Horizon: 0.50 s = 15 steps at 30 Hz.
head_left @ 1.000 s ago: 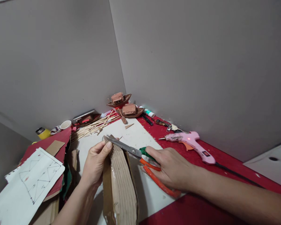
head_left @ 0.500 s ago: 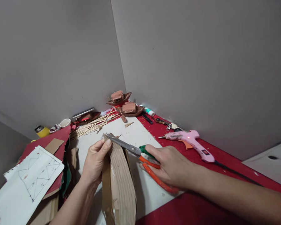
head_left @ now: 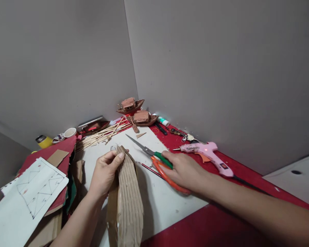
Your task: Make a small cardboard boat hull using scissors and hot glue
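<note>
Pinched between the thumb and fingers of my left hand (head_left: 106,171) is the narrow far end of a long corrugated cardboard piece (head_left: 130,195), its ridged face up. My right hand (head_left: 185,171) grips a pair of scissors (head_left: 148,151) by its green and orange handles. The blades look closed, point away to the upper left, and stand apart from the cardboard. Under the scissors, a dark red pencil (head_left: 150,169) lies on a white sheet (head_left: 175,202). A small cardboard triangle (head_left: 141,135) rests beyond the blade tips.
A pink glue gun (head_left: 206,149) with a lit light lies at the right, its cord trailing. Model boats (head_left: 141,118) stand in the corner beside thin wooden sticks (head_left: 103,135). At left are a paper drawing (head_left: 38,188) on cardboard, a white cup (head_left: 70,132) and a yellow bottle (head_left: 44,141).
The scissors have come off the cardboard's tip, moving right and away, and their blades have closed. The pencil under them now shows. My left hand keeps its hold on the cardboard.
</note>
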Motion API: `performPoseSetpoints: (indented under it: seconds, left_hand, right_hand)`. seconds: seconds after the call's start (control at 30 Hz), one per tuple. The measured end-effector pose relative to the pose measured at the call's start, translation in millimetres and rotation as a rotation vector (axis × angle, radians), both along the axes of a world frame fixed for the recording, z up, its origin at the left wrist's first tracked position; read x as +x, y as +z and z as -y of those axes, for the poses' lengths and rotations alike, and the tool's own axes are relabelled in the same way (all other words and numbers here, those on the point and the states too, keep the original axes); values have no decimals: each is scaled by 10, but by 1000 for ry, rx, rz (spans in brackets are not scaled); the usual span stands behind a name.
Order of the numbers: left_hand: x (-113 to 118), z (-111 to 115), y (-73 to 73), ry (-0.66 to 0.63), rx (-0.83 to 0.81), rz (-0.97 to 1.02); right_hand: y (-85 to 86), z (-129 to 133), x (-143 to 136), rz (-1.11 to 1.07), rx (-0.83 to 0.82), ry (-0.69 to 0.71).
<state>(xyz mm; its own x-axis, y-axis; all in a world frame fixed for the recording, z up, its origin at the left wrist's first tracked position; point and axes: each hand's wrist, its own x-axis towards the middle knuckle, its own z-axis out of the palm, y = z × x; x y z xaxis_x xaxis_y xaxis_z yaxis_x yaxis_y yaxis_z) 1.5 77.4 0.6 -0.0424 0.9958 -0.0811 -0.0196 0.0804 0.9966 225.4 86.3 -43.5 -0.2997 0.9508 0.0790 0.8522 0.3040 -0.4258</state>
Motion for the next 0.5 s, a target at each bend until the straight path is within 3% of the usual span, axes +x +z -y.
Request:
performPoseSetpoints:
  seconds: [0.1,0.2,0.37,0.5]
  left_hand:
    - [-43,-51,-137,-25,33,-67]
    - [-44,-80,-283,-74,47,-117]
    - [23,-66,-480,-131,106,-210]
    - [87,-44,-576,-116,169,-247]
  right_hand:
    - [8,-70,22,264,-1,-27]
    - [13,-81,43,342,6,-7]
    - [67,-75,105,300,72,31]
    - [58,-58,127,106,134,87]
